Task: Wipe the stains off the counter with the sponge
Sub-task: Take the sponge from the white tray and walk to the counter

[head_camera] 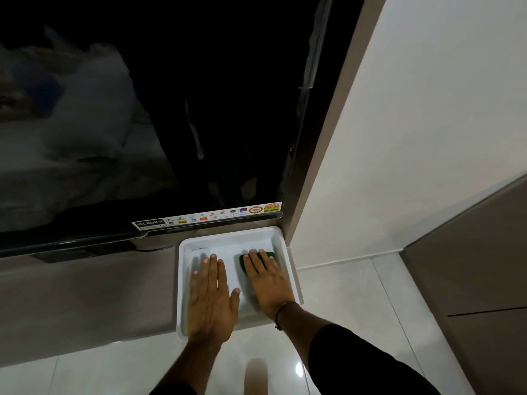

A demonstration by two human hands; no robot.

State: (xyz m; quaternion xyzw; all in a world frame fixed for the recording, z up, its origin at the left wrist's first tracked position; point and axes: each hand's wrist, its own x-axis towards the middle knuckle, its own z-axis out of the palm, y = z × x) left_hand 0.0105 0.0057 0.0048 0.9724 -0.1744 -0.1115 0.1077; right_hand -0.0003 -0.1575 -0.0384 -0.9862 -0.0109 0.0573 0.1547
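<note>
A white shallow tray (228, 241) sits on the right end of a grey-brown counter (85, 295), under a dark TV. Inside the tray lies a green sponge (270, 255), mostly covered by my right hand (266, 277), whose fingers lie flat on top of it. My left hand (211, 295) rests flat, fingers spread, on the tray's left half and holds nothing. I cannot make out any stains on the counter from here.
A large black TV (171, 109) with a sticker strip (208, 216) hangs just above the counter's back. A white wall (413, 138) rises to the right. Glossy pale floor tiles (342, 309) lie below the counter's front edge and right end.
</note>
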